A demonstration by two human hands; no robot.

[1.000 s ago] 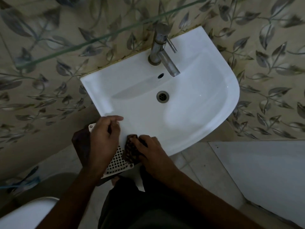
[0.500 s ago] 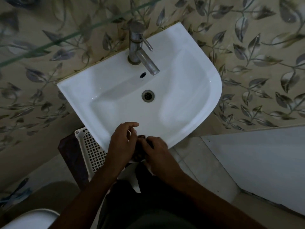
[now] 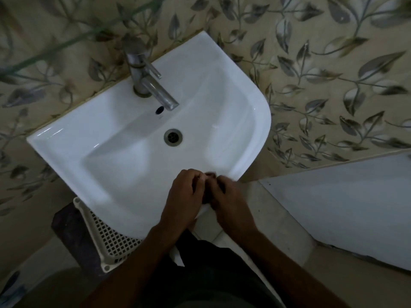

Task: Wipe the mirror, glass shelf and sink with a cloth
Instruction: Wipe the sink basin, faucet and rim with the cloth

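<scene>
While the head camera looks straight down, the white sink (image 3: 124,165) fills the middle of the view, its basin holding nothing but the metal drain (image 3: 173,136) and the small overflow hole (image 3: 159,110) under the spout. A steel tap (image 3: 146,78) stands upright on the back ledge, its spout angled out over the basin. At the front rim both hands meet. The left hand (image 3: 184,196) has its fingers curled inward, and the right hand (image 3: 226,196) curls toward it, the two pressed close together around a dark cloth (image 3: 205,194). Only a sliver of that cloth shows between them, and motion blur makes it hard to tell which fingers actually pinch it. Below the sink's left front edge a white perforated basket (image 3: 109,238) sticks out, partly covered by the basin; what lies in it cannot be seen. A green-tinted glass shelf (image 3: 66,47) edge crosses the upper left, above the tap. Leaf-patterned tiles (image 3: 322,74) cover the wall, and a pale flat panel (image 3: 344,210) lies at the right.
</scene>
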